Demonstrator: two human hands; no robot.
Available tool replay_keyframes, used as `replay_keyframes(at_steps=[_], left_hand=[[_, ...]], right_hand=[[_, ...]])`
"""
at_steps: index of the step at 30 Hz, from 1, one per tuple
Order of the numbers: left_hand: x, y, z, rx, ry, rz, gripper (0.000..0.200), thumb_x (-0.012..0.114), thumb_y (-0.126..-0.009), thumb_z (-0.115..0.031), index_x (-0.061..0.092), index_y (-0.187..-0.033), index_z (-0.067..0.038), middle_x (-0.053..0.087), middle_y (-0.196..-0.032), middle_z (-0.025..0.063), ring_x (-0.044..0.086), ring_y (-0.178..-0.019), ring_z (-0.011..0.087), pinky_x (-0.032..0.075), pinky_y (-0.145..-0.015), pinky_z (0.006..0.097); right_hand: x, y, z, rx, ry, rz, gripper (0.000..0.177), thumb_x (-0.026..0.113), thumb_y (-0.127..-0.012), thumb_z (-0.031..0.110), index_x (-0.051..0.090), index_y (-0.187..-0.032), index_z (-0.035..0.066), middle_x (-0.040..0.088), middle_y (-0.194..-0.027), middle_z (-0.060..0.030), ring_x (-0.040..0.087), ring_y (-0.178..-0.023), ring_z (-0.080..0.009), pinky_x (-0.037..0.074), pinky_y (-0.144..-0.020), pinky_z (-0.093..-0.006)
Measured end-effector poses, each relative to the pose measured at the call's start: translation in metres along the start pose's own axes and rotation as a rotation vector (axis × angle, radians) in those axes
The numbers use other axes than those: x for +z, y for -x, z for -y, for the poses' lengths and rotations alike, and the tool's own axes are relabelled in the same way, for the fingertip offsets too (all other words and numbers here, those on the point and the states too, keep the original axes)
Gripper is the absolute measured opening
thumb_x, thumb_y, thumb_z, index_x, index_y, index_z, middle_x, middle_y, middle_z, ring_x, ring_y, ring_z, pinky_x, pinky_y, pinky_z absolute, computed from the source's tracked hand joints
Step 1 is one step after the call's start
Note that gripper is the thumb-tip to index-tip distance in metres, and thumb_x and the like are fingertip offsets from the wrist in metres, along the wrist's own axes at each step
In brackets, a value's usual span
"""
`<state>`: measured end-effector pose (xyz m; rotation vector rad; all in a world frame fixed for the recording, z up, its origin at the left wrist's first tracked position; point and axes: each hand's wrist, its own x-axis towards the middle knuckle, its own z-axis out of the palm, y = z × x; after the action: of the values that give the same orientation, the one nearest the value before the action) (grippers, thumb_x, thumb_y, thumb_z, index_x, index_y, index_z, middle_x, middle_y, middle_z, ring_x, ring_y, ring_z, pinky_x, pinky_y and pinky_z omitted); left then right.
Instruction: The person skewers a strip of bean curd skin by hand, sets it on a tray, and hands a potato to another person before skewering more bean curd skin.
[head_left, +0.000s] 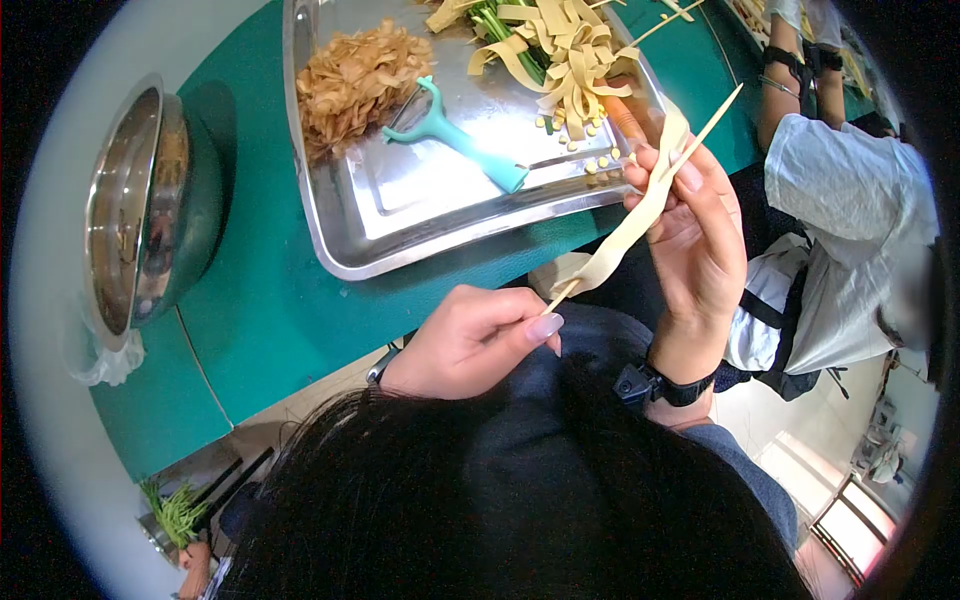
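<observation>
My left hand (468, 342) pinches the lower end of a thin wooden skewer (712, 125) between thumb and finger. Threaded on the skewer is a long pale tofu-skin strip (625, 238), pierced near its lower end and running up along the stick. My right hand (700, 225) grips the strip and skewer near the upper end, thumb and fingers closed round them. The skewer's pointed tip sticks out bare past the fingers. Just beyond my hands lies a steel tray (350, 268), holding a heap of tofu-skin strips (575, 55) with green stalks (505, 40) beneath.
The tray also carries a pile of thin brown shavings (360, 85), a turquoise peeler (455, 135), a carrot (622, 112) and small yellow pieces (603, 163). A steel bowl (185, 200) stands left on the green table (260, 340). Another person (840, 190) sits at right.
</observation>
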<state>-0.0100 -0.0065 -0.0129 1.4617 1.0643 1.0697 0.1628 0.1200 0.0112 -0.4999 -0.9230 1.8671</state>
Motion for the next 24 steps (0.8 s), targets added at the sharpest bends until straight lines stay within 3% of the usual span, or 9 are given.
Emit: replay_keyframes(at_steps=[6, 9, 12, 21, 24], left_hand=[[0.0008, -0.0014, -0.0014, 0.007, 0.014, 0.004, 0.023, 0.051, -0.091, -0.018, 0.061, -0.078, -0.002, 0.050, -0.057, 0.0043, 0.045, -0.049, 0.0112, 0.035, -0.047, 0.0245], [-0.0016, -0.0018, -0.0057, -0.067, -0.021, 0.048, 0.028, 0.047, -0.091, -0.018, 0.063, -0.076, -0.001, 0.062, -0.070, 0.0094, 0.060, -0.061, 0.0178, 0.045, -0.056, 0.0265], [-0.0011, -0.0020, -0.0052, -0.071, -0.021, 0.046, 0.028, 0.048, -0.091, -0.018, 0.063, -0.075, -0.001, 0.063, -0.069, 0.0091, 0.060, -0.060, 0.0174, 0.045, -0.056, 0.0262], [0.0000, -0.0013, -0.0067, -0.087, -0.023, 0.044, 0.028, 0.048, -0.091, -0.019, 0.062, -0.075, -0.001, 0.062, -0.069, 0.0088, 0.060, -0.060, 0.0173, 0.045, -0.056, 0.0266], [0.0035, -0.0015, -0.0020, 0.010, 0.016, -0.004, 0.023, 0.051, -0.091, -0.018, 0.061, -0.078, -0.002, 0.049, -0.056, 0.0038, 0.044, -0.048, 0.0108, 0.035, -0.046, 0.0250]], right_hand=[[-0.0009, 0.0013, 0.0025, -0.039, 0.022, -0.002, 0.033, 0.050, -0.088, 0.007, 0.049, -0.118, -0.004, 0.060, -0.104, -0.0237, 0.063, -0.091, -0.0276, 0.053, -0.078, -0.0338], [-0.0021, 0.0012, 0.0030, -0.031, 0.011, -0.006, 0.032, 0.049, -0.088, 0.007, 0.049, -0.119, -0.004, 0.059, -0.105, -0.0240, 0.063, -0.092, -0.0285, 0.054, -0.078, -0.0337], [-0.0030, 0.0007, 0.0033, -0.028, -0.001, -0.002, 0.032, 0.049, -0.088, 0.006, 0.049, -0.119, -0.003, 0.059, -0.105, -0.0241, 0.063, -0.093, -0.0290, 0.054, -0.078, -0.0336], [-0.0029, -0.0004, 0.0072, -0.014, -0.016, 0.002, 0.033, 0.049, -0.089, 0.006, 0.048, -0.120, -0.004, 0.059, -0.107, -0.0235, 0.062, -0.094, -0.0282, 0.054, -0.078, -0.0331], [-0.0037, -0.0004, 0.0081, -0.001, 0.043, -0.003, 0.033, 0.049, -0.089, 0.009, 0.048, -0.119, -0.005, 0.058, -0.108, -0.0245, 0.062, -0.094, -0.0281, 0.054, -0.078, -0.0330]])
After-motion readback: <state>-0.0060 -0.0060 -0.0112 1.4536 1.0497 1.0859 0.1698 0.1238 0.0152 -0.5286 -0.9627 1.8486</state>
